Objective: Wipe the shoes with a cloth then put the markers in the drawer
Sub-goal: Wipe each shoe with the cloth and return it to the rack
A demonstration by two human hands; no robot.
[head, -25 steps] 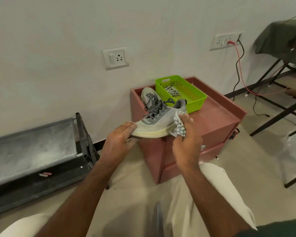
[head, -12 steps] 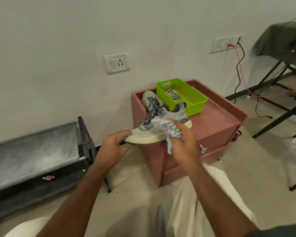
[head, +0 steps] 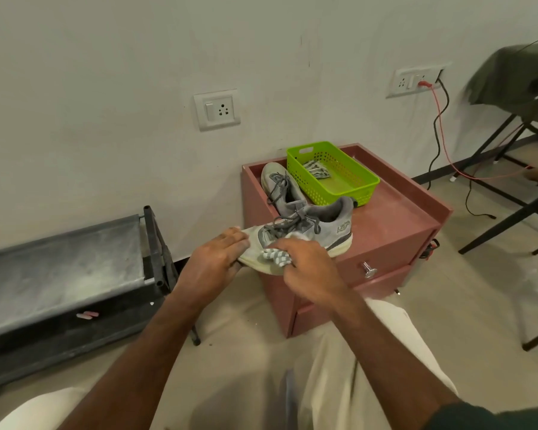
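A grey sneaker [head: 326, 229] with a cream sole lies across the front left corner of the reddish cabinet [head: 395, 225], toe pointing left. My left hand [head: 213, 262] grips its toe. My right hand [head: 305, 259] holds a checked white-and-grey cloth [head: 275, 255] pressed against the shoe's front side. The second grey sneaker [head: 277, 184] lies behind it on the cabinet top. A green basket [head: 351, 184] at the back holds a few striped pieces. The top drawer has a metal knob [head: 368, 270] and is closed.
A black low bench [head: 59, 265] stands on the left with two pink chalk-like bits [head: 87, 315] on its lower shelf. Black table legs [head: 503, 209], a green cloth and red and black cables [head: 441, 131] are on the right. My knees fill the bottom.
My right hand has slid the cloth from the shoe's heel leftward to its toe side. The heel now rests on the cabinet top.
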